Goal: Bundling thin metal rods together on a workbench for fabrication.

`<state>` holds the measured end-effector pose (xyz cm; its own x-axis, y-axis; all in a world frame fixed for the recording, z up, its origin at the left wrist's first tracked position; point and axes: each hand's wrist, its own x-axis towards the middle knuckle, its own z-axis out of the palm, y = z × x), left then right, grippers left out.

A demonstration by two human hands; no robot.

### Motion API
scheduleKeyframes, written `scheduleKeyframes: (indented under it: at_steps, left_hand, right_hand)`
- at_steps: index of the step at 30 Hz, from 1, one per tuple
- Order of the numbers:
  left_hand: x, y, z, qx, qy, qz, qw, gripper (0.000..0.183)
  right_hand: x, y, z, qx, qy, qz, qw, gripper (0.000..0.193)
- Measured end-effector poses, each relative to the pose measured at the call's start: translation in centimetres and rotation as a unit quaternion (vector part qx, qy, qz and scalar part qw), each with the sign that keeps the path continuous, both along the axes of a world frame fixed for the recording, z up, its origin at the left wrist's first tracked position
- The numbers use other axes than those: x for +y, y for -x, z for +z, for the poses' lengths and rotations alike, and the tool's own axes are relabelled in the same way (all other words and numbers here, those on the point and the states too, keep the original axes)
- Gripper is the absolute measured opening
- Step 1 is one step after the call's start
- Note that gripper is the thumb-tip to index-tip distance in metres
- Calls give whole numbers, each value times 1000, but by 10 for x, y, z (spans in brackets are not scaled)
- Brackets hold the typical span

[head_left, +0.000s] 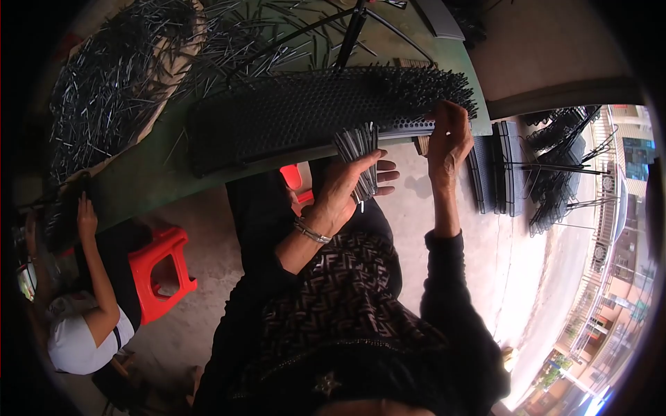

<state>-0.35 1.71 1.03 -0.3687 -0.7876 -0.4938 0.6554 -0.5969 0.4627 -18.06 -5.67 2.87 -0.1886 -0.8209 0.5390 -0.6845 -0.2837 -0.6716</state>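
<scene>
A bundle of thin dark grey rods (355, 149) stands in my left hand (335, 194), gripped between the thumb and palm with the other fingers stretched out behind it. Just beyond is a long black perforated plate (277, 121), full of small round holes, lying along the table's near edge. Many dark rods (423, 87) stand upright in its right part. My right hand (449, 142) is at the plate's right end, thumb and fingers pinched together close to the holes. Whatever is between those fingertips is too small to make out.
Loose rods (125, 76) are heaped on the green table (149, 184) at left. A black-legged stand (354, 35) rises behind the plate. Another person's hand (86, 216) is at the far left, near a red stool (163, 270). Racks of black parts (555, 166) sit on the right.
</scene>
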Motion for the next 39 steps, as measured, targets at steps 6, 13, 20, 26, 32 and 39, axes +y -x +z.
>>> scheduleKeyframes:
  at_steps: [6,13,20,26,32,39]
  left_hand:
    - [1,0,6,-6,-12,11,1000,25]
    - [2,-2,5,-22,-9,-17,1000,31]
    - [3,-2,5,-50,-6,-20,999,27]
    - [5,-3,4,-51,24,-14,998,22]
    - [4,-3,14,-76,9,-41,996,24]
    - [6,-2,15,-90,10,-63,994,26]
  right_hand:
    - [1,0,1,54,14,0,998,11]
    - [-1,2,-11,86,-6,28,996,10]
    - [3,-9,-15,144,-51,16,988,12]
    - [8,-9,-18,163,10,-30,986,20]
    - [22,-16,-12,116,-83,-87,986,21]
    - [54,-13,-22,19,-132,12,991,32]
